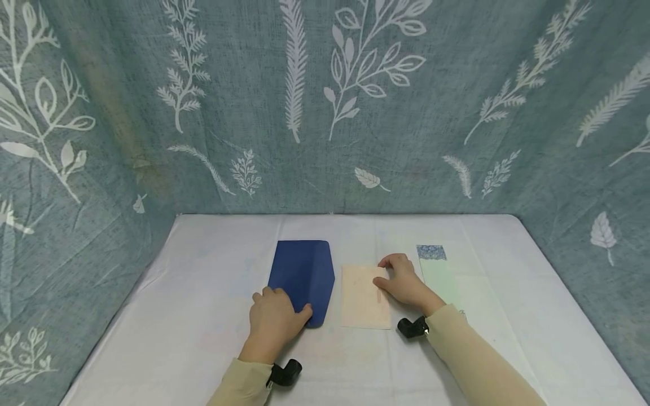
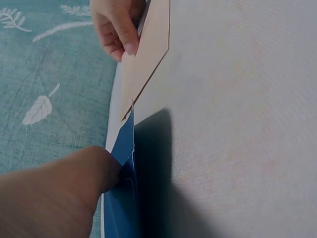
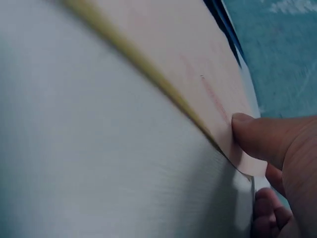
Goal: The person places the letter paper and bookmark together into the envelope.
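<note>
One left hand [image 1: 276, 318] grips one dark blue, angular-ended envelope [image 1: 301, 273], thumb and fingers spread around its seven o'clock corner, as one right hand [image 1: 406, 286] closely pinches one rectangular peach paper sheet [image 1: 361, 299] at its two o'clock edge. From the sheet, the envelope lies at nine o'clock, one pale green paper [image 1: 439, 280] at three; the right wrist view shows curled lower fingers the head view hides.
</note>
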Tool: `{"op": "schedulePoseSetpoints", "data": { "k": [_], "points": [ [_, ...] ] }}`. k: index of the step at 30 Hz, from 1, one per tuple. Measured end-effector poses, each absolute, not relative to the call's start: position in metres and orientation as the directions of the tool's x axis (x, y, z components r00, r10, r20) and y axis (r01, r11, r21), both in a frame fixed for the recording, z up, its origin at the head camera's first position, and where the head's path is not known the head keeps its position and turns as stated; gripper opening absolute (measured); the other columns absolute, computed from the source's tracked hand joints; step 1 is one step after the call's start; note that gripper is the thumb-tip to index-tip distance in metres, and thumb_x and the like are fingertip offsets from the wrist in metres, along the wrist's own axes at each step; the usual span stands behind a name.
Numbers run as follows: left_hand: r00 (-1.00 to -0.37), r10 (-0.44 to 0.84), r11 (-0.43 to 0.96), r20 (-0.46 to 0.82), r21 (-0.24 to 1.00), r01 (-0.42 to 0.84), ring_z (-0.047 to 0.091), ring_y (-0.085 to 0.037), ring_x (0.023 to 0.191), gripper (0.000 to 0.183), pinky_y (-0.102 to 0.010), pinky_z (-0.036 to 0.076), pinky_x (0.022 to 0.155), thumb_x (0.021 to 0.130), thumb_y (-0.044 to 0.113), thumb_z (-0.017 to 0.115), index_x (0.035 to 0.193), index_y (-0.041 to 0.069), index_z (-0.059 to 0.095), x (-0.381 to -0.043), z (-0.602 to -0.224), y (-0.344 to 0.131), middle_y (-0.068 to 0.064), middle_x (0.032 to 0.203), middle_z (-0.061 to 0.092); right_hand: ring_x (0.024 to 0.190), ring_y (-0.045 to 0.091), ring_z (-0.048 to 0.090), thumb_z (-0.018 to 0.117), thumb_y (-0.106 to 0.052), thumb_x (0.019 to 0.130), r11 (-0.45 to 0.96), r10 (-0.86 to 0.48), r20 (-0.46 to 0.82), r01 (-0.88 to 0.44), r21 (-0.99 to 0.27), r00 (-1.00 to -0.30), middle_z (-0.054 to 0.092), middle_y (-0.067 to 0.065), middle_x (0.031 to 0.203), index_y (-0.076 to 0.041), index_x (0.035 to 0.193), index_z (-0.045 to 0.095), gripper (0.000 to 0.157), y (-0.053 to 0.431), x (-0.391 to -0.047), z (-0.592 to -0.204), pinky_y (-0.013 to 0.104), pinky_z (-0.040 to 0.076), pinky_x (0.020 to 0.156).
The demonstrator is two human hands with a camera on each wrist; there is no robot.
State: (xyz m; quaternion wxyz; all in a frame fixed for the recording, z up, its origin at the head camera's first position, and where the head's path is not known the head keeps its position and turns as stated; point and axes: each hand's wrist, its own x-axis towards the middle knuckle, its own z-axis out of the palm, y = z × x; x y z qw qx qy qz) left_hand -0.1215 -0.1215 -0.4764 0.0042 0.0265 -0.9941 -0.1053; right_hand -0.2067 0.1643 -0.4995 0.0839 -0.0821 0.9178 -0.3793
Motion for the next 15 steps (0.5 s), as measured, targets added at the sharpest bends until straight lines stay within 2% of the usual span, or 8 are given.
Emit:
{"op": "schedulePoseSetpoints", "data": {
  "k": [5,8,12,15],
  "points": [
    [-0.999,-0.044,0.978,0.005,0.205,-0.042,0.054,-0.045,0.091,0.08,-0.049,0.051,0.064,0.079,0.058,0.066,0.103,-0.018,0.059,-0.122,-0.476,-0.122,-0.031,0.098,0.055,0.112,0.031,0.043,0.069,-0.023,0.09,0.718,-0.213,-0.039,-0.129,-0.684,-0.976,0.047,0.016,0.12,-0.005,0.113,0.054,0.033,0.163,-0.198,-0.499,0.048,0.038,0.095],
    [-0.999,-0.042,0.978,0.008,0.206,-0.04,0.054,-0.045,0.09,0.08,-0.049,0.051,0.064,0.079,0.058,0.065,0.103,-0.018,0.059,-0.122,-0.476,-0.122,-0.031,0.098,0.055,0.095,0.024,0.05,0.07,-0.019,0.09,0.713,-0.219,-0.018,-0.148,-0.686,-0.976,0.053,0.009,0.105,-0.006,0.112,0.054,0.03,0.163,-0.195,-0.497,0.041,0.043,0.082],
    [-0.999,-0.045,0.977,0.004,0.211,-0.043,0.054,-0.045,0.091,0.08,-0.049,0.051,0.064,0.079,0.058,0.066,0.103,-0.019,0.059,-0.121,-0.475,-0.123,-0.032,0.098,0.055,0.077,0.018,0.051,0.069,-0.015,0.09,0.706,-0.233,-0.02,-0.155,-0.691,-0.972,0.055,0.003,0.089,-0.007,0.111,0.053,0.028,0.161,-0.19,-0.492,0.036,0.043,0.07],
    [-0.999,-0.042,0.977,0.006,0.21,-0.04,0.054,-0.045,0.091,0.081,-0.049,0.052,0.063,0.079,0.058,0.066,0.103,-0.019,0.059,-0.12,-0.474,-0.123,-0.032,0.098,0.055,0.075,0.018,0.051,0.069,-0.013,0.089,0.705,-0.232,-0.024,-0.151,-0.693,-0.972,0.055,0.003,0.086,-0.006,0.112,0.053,0.028,0.16,-0.188,-0.49,0.035,0.043,0.069]
  ]
}}
